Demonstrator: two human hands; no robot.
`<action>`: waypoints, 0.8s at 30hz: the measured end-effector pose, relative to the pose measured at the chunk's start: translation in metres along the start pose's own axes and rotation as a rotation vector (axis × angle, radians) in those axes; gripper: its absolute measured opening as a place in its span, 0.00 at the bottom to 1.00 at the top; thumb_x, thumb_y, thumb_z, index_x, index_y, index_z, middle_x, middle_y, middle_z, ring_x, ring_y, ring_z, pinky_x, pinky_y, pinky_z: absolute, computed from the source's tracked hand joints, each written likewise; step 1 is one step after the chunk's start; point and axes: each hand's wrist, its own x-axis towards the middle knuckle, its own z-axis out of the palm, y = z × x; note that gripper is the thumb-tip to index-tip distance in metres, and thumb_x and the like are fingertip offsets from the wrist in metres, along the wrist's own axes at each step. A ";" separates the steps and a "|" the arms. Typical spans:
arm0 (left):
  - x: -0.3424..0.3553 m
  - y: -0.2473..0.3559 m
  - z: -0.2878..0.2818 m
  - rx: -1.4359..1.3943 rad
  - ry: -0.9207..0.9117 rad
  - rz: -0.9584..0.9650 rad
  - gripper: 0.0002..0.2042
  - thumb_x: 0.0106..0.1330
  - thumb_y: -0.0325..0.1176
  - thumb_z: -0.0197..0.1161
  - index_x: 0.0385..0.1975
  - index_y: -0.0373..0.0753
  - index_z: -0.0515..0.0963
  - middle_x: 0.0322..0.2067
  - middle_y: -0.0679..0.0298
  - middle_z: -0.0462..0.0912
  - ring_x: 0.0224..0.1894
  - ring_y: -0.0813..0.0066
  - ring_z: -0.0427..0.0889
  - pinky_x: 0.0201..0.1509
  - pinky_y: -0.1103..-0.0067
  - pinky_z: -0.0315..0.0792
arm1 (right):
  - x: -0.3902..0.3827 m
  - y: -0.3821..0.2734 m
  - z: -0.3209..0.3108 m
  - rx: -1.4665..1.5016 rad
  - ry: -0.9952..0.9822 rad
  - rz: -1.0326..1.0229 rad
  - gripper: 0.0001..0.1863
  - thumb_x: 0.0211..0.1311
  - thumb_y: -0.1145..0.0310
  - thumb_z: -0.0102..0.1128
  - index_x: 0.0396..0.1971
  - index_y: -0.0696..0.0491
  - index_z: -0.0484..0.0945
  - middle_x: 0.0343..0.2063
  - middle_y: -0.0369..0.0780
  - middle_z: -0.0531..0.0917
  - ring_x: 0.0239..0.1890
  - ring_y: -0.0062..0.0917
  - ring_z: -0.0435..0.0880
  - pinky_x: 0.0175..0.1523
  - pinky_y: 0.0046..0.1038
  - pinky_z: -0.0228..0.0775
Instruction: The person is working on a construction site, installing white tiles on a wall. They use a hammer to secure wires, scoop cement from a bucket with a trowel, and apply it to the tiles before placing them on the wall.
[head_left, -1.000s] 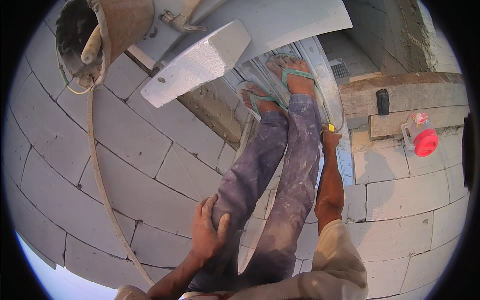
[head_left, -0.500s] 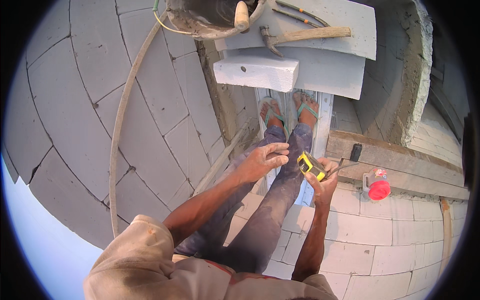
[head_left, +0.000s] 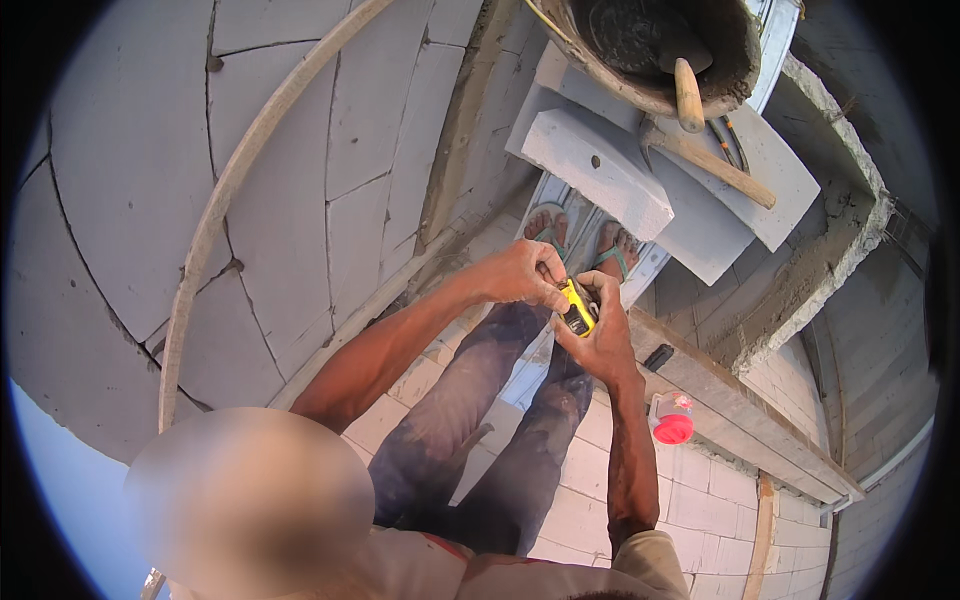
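Observation:
A yellow and black tape measure [head_left: 577,308] is held in front of my legs, its case tilted. My right hand [head_left: 608,335] wraps around it from the right, thumb along the near side. From the left, my left hand [head_left: 527,274] has its fingers curled and pinched against the case's edge; whether they grip the tape's end is too small to tell. Beyond my hands lies a white lightweight block [head_left: 600,172], resting on grey boards [head_left: 715,232]. A hammer [head_left: 715,165] lies on the boards, its head partly behind a mortar bucket [head_left: 735,85].
A wooden-handled trowel [head_left: 688,95] sits in the bucket. Block wall [head_left: 280,150] rises at left, crossed by a long curved strip [head_left: 225,185]. At right are a wooden beam [head_left: 740,410], a small black object [head_left: 659,357] and a red-lidded jug [head_left: 672,420]. My feet stand on a narrow white plank.
My left hand has come to the tape measure, which has turned and moved slightly left in my right hand. The view has swung, shifting the bucket and boards rightward.

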 end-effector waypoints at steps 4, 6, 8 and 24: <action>0.013 0.026 -0.032 -0.027 -0.026 -0.017 0.21 0.59 0.42 0.84 0.42 0.36 0.80 0.33 0.65 0.83 0.33 0.77 0.81 0.39 0.80 0.75 | 0.017 -0.028 -0.028 -0.208 -0.039 -0.111 0.37 0.54 0.66 0.75 0.65 0.53 0.70 0.54 0.48 0.79 0.56 0.44 0.83 0.62 0.43 0.75; 0.019 0.048 -0.064 -0.141 0.100 0.085 0.17 0.64 0.41 0.79 0.40 0.37 0.81 0.32 0.65 0.82 0.35 0.76 0.82 0.41 0.79 0.77 | 0.020 -0.027 -0.058 -0.398 0.031 -0.065 0.36 0.54 0.69 0.72 0.66 0.47 0.73 0.53 0.48 0.79 0.57 0.46 0.82 0.61 0.44 0.77; 0.034 0.061 -0.104 -0.095 0.366 0.170 0.14 0.68 0.41 0.75 0.39 0.37 0.82 0.31 0.63 0.83 0.38 0.73 0.83 0.43 0.76 0.78 | 0.022 -0.021 -0.092 -0.562 0.108 -0.015 0.35 0.55 0.70 0.71 0.66 0.44 0.74 0.52 0.47 0.79 0.56 0.46 0.82 0.60 0.45 0.78; 0.115 0.059 -0.132 0.411 0.905 0.191 0.20 0.68 0.45 0.72 0.48 0.34 0.89 0.34 0.58 0.91 0.33 0.73 0.85 0.44 0.73 0.79 | 0.048 0.017 -0.150 -0.722 0.213 0.076 0.32 0.55 0.68 0.72 0.63 0.39 0.77 0.49 0.46 0.81 0.55 0.46 0.83 0.61 0.45 0.77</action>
